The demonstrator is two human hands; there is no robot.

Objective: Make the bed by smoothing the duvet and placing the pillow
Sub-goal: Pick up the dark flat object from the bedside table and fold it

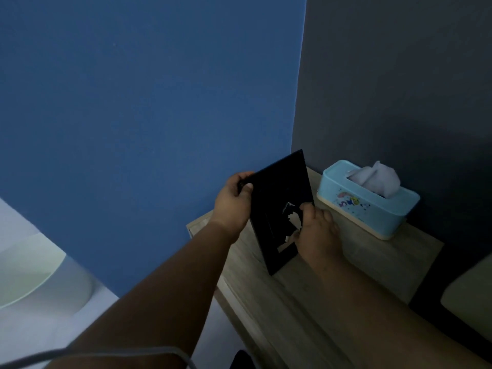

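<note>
A black picture frame point(277, 198) stands tilted above a wooden bedside table point(314, 294), its lower corner near the tabletop. My left hand point(234, 206) grips the frame's upper left edge. My right hand point(316, 230) holds its right side, thumb on the front. No duvet or pillow is plainly in view; a pale cushioned edge point(471, 291) shows at the far right.
A light blue tissue box point(370, 201) with a tissue sticking out sits at the back of the table by the dark grey wall. A blue wall point(146, 115) fills the left. A pale rounded object point(40, 275) sits low left. A grey cable point(111, 352) crosses the bottom.
</note>
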